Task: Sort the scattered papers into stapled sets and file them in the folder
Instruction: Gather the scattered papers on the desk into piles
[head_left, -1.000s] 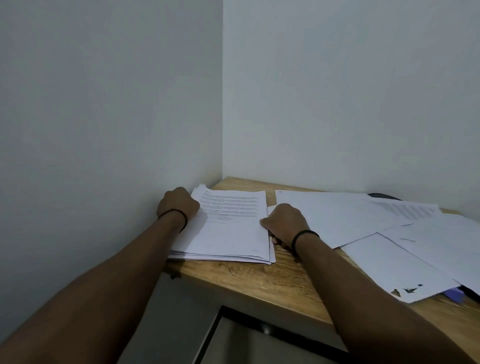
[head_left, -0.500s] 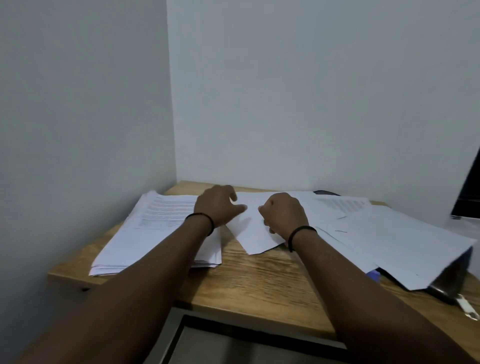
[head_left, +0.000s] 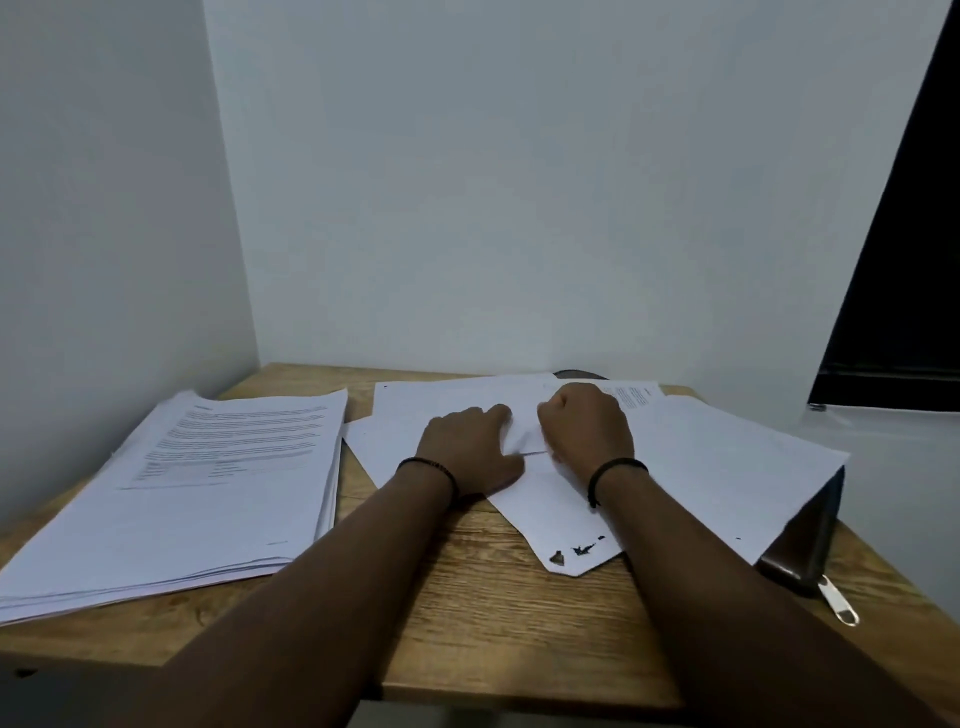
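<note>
Centrally, at the table's (head_left: 498, 613) far edge, both hands work on the scattered papers (head_left: 691, 457). Left hand (head_left: 470, 452): palm down, fingers extended and only slightly bent, pressing flat on a loose sheet (head_left: 558, 512) whose near corner carries dark blotches. Right hand (head_left: 587, 428): fingers curled under into a loose fist, apparently pinching the edge of a sheet where the two hands meet; the fingertips are hidden, so the grip cannot be confirmed. Each wrist bears a dark band. Stacked papers (head_left: 208, 499): a thick, roughly squared pile with printed text on top, at the table's left edge, well apart from both hands. Folder (head_left: 805, 551): dark, at the right edge, largely covered by loose sheets, with a metal zip pull (head_left: 837, 600) lying at its near corner.
</note>
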